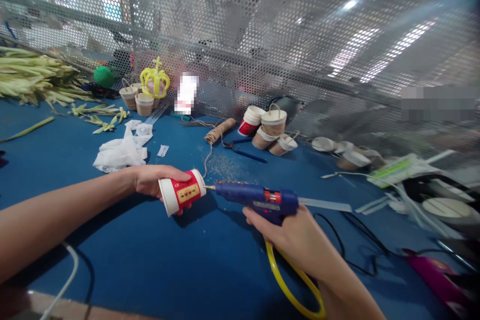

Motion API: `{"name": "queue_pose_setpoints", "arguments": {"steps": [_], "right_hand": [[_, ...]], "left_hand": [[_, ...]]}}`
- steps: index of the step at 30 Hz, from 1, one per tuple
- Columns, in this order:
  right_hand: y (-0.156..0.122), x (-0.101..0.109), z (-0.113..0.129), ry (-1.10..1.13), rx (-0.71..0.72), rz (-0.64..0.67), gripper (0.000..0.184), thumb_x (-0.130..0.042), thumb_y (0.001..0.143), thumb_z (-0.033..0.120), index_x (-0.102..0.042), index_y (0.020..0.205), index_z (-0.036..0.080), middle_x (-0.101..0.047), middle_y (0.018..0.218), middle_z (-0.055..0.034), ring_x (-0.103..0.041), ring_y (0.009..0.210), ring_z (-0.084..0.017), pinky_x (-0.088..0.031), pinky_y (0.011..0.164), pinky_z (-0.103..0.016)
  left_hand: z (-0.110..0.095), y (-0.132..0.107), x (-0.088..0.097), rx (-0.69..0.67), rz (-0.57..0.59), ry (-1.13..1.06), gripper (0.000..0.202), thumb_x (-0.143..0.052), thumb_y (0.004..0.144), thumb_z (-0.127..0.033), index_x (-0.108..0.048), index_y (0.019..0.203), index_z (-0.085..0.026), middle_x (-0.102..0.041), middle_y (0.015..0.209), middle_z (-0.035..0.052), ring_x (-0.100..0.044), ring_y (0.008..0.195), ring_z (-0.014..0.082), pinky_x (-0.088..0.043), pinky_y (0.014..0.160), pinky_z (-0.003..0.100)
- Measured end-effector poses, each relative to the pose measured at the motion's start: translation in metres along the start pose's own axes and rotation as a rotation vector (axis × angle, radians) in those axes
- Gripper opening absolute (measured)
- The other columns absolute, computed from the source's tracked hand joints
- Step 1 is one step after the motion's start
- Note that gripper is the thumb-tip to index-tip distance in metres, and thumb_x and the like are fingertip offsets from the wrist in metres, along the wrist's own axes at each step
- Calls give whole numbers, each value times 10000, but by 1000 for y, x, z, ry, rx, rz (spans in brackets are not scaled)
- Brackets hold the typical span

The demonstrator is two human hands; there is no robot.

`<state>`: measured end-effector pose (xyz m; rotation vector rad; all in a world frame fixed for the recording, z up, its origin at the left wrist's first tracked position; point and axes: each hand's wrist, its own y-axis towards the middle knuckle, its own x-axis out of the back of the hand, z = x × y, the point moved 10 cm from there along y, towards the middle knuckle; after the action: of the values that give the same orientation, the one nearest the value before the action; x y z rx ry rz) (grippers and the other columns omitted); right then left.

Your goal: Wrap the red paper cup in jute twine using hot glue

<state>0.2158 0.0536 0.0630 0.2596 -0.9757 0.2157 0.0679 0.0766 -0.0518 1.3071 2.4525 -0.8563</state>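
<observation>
My left hand [152, 180] is wrapped round a red and white paper cup [187, 193], which lies tipped on its side above the table. In my right hand [287, 235] is a blue hot glue gun [258, 198], with a clear glue stick [326, 204] sticking out of its back. The gun's metal nozzle points left and meets, or nearly meets, the cup's end. A strand of twine runs from the cup up to a twine roll [220, 130]. A yellow loop [296, 285] hangs below my right hand.
Blue-handled pliers [243, 151] lie behind the glue gun. Twine-wrapped cups [273, 122] stand at the back, with more [144, 104] beside a yellow crown shape [155, 80]. White tissue [122, 152] lies at left, pale husks [33, 77] farther back. A perforated metal screen [225, 35] borders the blue table [150, 265].
</observation>
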Motion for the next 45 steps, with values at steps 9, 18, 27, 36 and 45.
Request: {"name": "queue_pose_setpoints", "arguments": {"steps": [9, 18, 27, 36, 45], "right_hand": [[3, -3, 4, 7, 18, 5, 251, -516, 752, 323, -595, 542, 210, -612, 488, 15, -556, 446, -142, -454, 465, -254], [1, -1, 0, 26, -4, -26, 222, -536, 752, 346, -615, 606, 198, -632, 523, 15, -548, 437, -136, -454, 451, -251], [0, -2, 10, -92, 94, -20, 210, -499, 767, 310, -630, 637, 211, -568, 504, 22, -500, 462, -128, -436, 467, -238], [1, 2, 10, -104, 155, -16, 196, -494, 763, 319, -658, 761, 212, -635, 620, -11, -596, 597, -172, -480, 634, -288], [0, -4, 2, -4, -21, 1, 244, -522, 747, 345, -531, 540, 215, -505, 395, 42, -488, 381, -129, -412, 412, -245]], "left_hand": [[0, -1, 0, -1, -3, -9, 463, -613, 706, -461, -607, 990, -96, -704, 805, 109, -659, 659, 211, -497, 709, 378], [0, -1, 0, 14, -12, -5, 480, -636, 679, -473, -609, 974, -96, -703, 779, 103, -660, 676, 217, -491, 735, 388], [-1, -1, -1, 1, 2, 6, 485, -621, 695, -470, -595, 1006, -99, -704, 791, 105, -663, 711, 231, -488, 736, 394], [-1, -1, 0, 9, -12, -3, 490, -633, 682, -473, -599, 994, -97, -703, 785, 102, -663, 712, 233, -483, 753, 401], [0, -1, 0, 14, -18, -5, 496, -638, 674, -475, -605, 995, -99, -703, 788, 103, -661, 668, 219, -484, 757, 401]]}}
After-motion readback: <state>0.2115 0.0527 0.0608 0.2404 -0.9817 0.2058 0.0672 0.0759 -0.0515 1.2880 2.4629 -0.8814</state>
